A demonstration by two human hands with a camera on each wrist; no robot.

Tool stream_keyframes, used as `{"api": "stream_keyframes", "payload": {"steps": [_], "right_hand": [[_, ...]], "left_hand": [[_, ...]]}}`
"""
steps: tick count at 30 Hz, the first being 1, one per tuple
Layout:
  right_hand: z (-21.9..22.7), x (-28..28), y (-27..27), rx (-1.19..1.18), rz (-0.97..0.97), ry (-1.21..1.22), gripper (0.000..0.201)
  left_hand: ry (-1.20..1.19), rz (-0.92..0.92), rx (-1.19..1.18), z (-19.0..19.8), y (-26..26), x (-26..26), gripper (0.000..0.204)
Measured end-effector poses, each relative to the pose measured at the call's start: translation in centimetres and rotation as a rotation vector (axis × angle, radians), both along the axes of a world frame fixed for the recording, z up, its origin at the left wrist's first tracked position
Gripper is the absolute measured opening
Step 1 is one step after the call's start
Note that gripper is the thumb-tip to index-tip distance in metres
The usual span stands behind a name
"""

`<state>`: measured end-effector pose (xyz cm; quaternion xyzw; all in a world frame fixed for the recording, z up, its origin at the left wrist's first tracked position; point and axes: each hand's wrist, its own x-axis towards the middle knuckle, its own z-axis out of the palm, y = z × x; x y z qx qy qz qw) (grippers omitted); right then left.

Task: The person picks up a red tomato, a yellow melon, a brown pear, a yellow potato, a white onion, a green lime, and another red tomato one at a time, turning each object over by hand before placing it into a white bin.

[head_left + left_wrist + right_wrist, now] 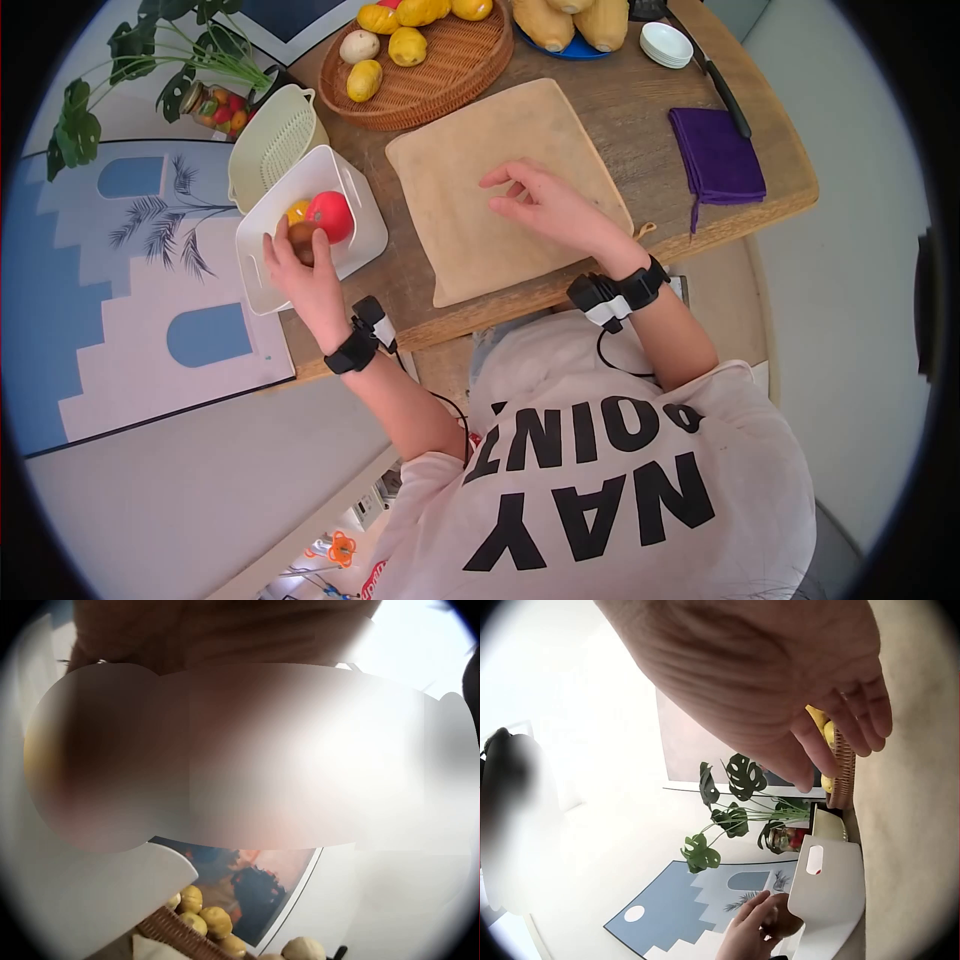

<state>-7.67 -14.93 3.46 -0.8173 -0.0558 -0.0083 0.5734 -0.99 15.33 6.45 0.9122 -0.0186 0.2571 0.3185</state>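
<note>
My left hand [302, 280] holds a brown, rounded fruit [302, 243] between thumb and fingers, over the white bin [363, 205]. Inside the bin, a red round fruit [330, 216] and a yellow one [297, 212] lie close beside that hand. From the right wrist view the brown fruit [784, 918] shows at the bin's rim. My right hand [545, 205] hovers over a beige mat [500, 250] with fingers loosely bent and nothing in them. Most of the left wrist view is blurred, hiding the grasp there.
Behind the bin are a pale green colander [275, 140], a jar [222, 108] and a leafy plant [135, 50]. A wicker tray [440, 95] bears yellow fruits. On the right lie a purple cloth [715, 160], a black-handled knife [728, 98] and stacked white dishes [664, 45].
</note>
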Motion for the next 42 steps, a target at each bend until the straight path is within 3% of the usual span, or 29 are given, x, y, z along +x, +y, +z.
{"api": "stream_keyframes", "payload": {"steps": [2,5,8,11,14,19,22,24,27,30,33,36,42], "right_hand": [[-0.4,0.2,-0.2,0.000,-0.002,0.035,0.028],[-1.5,0.5,-0.6,0.008,0.007,0.062,0.028],[-2.5,0.5,-0.8,-0.013,0.018,0.042,0.026],[-3.1,0.7,-0.9,-0.016,0.022,0.012,0.024],[-3.9,0.9,-1.0,-0.036,0.012,-0.011,0.023],[-4.9,1.1,-0.7,-0.070,-0.040,-0.023,0.020],[-5.2,0.9,-0.3,-0.093,-0.061,-0.039,0.019],[-4.5,0.7,-0.6,-0.047,-0.036,-0.002,0.019],[-3.2,0.5,-1.4,0.107,-0.012,0.095,0.022],[-3.7,0.6,-1.7,0.066,-0.004,0.032,0.022],[-3.0,0.8,-1.9,0.098,0.029,0.117,0.024],[-3.1,0.9,-1.8,0.076,0.037,0.122,0.025],[-3.8,0.7,-1.5,0.022,0.023,0.057,0.023]], "left_hand": [[0.130,0.024,0.103,-0.2,0.1,0.6,0.054],[0.050,0.069,0.121,0.3,-0.8,1.1,0.060],[-0.020,-0.010,0.199,2.5,-2.4,2.4,0.061],[-0.082,-0.310,-0.029,4.7,-6.2,5.1,0.057],[-0.086,-0.457,0.154,5.5,-9.3,10.3,0.054],[0.124,-0.558,0.331,1.0,-10.1,22.6,0.061],[0.296,-0.438,0.518,-1.4,-10.1,26.1,0.069],[0.253,-0.423,0.577,-4.3,-9.5,28.4,0.076],[0.272,-0.323,0.566,-5.0,-10.6,27.3,0.074],[0.318,-0.278,0.659,-3.3,-13.1,25.5,0.068],[0.285,-0.260,0.788,-2.4,-14.8,24.5,0.060],[0.230,-0.241,0.792,-3.1,-15.5,25.3,0.065],[0.373,-0.336,0.746,-3.2,-15.1,24.5,0.081]]}}
